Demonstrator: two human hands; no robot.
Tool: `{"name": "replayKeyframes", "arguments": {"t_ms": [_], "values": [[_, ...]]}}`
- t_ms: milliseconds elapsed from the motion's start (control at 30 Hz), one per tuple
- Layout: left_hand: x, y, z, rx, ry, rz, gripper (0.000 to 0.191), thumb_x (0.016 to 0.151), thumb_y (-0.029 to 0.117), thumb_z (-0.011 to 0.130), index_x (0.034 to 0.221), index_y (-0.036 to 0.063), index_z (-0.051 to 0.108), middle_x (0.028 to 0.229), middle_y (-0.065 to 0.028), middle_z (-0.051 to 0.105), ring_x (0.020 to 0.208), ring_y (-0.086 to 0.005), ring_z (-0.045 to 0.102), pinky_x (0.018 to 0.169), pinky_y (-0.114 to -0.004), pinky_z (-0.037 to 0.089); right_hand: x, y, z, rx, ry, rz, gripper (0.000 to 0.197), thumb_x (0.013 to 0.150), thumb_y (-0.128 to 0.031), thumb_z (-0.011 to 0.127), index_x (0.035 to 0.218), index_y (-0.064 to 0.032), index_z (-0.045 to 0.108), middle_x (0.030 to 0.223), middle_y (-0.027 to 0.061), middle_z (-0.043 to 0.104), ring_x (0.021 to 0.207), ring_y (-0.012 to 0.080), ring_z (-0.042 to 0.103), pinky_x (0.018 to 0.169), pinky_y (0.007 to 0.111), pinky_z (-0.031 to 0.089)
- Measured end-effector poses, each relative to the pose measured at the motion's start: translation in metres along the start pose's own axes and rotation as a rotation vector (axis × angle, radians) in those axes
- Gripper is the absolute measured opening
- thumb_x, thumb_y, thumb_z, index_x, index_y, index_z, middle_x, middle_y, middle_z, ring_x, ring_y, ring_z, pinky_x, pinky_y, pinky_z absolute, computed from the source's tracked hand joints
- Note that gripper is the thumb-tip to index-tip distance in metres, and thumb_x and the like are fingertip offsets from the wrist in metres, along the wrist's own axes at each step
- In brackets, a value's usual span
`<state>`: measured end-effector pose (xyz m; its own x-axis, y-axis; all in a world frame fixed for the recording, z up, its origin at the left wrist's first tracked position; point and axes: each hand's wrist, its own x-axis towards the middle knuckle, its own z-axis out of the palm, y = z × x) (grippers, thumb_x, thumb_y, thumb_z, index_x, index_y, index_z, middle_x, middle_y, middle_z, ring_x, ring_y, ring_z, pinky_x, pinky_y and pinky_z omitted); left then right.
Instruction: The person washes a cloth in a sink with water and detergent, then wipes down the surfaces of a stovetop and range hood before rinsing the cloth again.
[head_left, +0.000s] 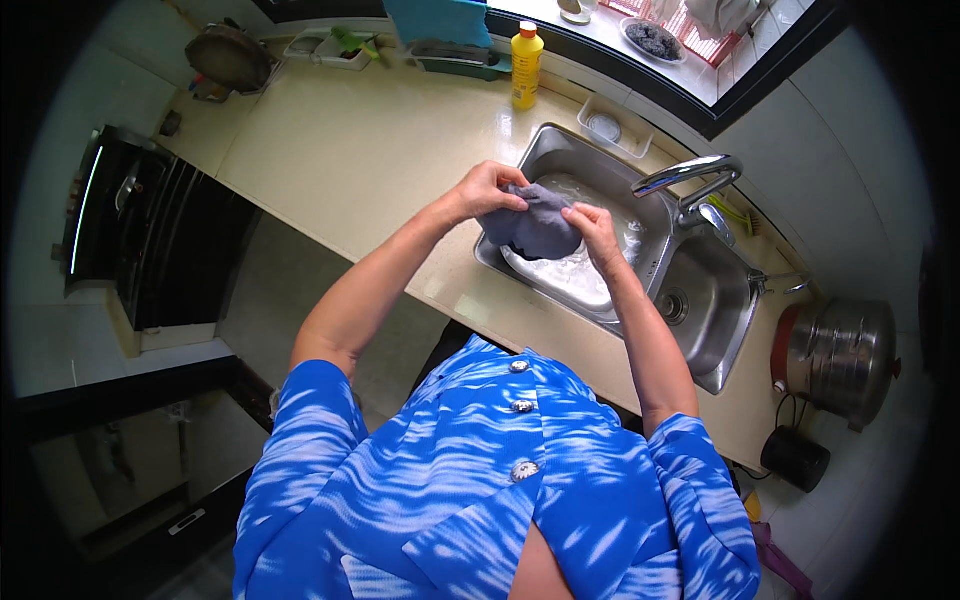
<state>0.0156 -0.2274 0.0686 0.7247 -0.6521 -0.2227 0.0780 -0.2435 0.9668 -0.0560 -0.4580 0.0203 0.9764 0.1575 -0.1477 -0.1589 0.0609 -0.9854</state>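
A dark grey cloth (534, 225) is held up between both hands, above the near left part of the larger steel sink basin (551, 139). My left hand (491, 189) pinches its upper left edge between thumb and fingers. The upper right edge is gripped by my right hand (592, 223). Beneath the cloth, whitish, sudsy water (574, 281) lies in the basin, partly hidden by the cloth and my right forearm. The chrome faucet (686, 176) stands to the right of my hands, its spout pointing over the larger basin.
The smaller sink basin (705, 300) adjoins on the right. Behind the sink are a yellow bottle (526, 67) with a red cap and a clear plastic tray (634, 144). A large metal pot (844, 360) stands at the far right, near a black cylindrical container (795, 457). A black-framed window borders the back.
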Motion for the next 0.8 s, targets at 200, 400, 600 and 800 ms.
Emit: {"name": "replayKeyframes", "arguments": {"t_ms": [200,400,600,800], "values": [[-0.049,0.04,-0.063,0.651,-0.003,-0.038,0.061,0.059,0.037,0.081,0.103,0.0006,0.061,0.086,-0.0161,0.065,0.079,-0.0244,0.062,0.07,-0.034,0.048,0.02,-0.03,0.033,0.258,-0.065,0.023,0.018,0.087,-0.021,0.057,0.086,-0.0042,0.062,0.077,-0.0053,0.056,0.07,0.0024,0.048,0.064,0.019,0.039],[-0.09,0.061,-0.113,0.67,-0.421,-0.47,0.048,0.055,0.031,0.085,0.079,-0.0044,0.064,0.082,-0.0099,0.063,0.072,-0.017,0.058,0.061,-0.03,0.046,0.021,-0.056,0.078,0.281,-0.24,0.073,0.022,0.087,-0.024,0.059,0.09,-0.0022,0.064,0.079,-0.004,0.059,0.071,0.0032,0.05,0.064,0.019,0.041],[-0.1,0.07,-0.176,0.269,-0.36,-0.196,0.038,0.06,0.025,0.083,0.084,0.0016,0.066,0.081,-0.0005,0.06,0.073,-0.0126,0.055,0.067,-0.026,0.045,0.05,-0.064,0.102,0.454,-0.219,0.182,0.019,0.085,-0.022,0.062,0.088,-0.0035,0.064,0.08,-0.0018,0.06,0.074,0.0059,0.054,0.069,0.02,0.043],[-0.033,-0.046,-0.233,0.034,0.098,-0.548,0.053,0.069,0.028,0.076,0.113,0.0053,0.057,0.104,-0.0104,0.06,0.1,-0.0188,0.055,0.085,-0.029,0.043,0.146,0.041,0.061,-0.017,0.134,0.029,0.063,0.073,-0.027,0.074,0.125,-0.0012,0.05,0.111,0.0161,0.058,0.103,0.0214,0.055,0.09,0.031,0.042]]}}
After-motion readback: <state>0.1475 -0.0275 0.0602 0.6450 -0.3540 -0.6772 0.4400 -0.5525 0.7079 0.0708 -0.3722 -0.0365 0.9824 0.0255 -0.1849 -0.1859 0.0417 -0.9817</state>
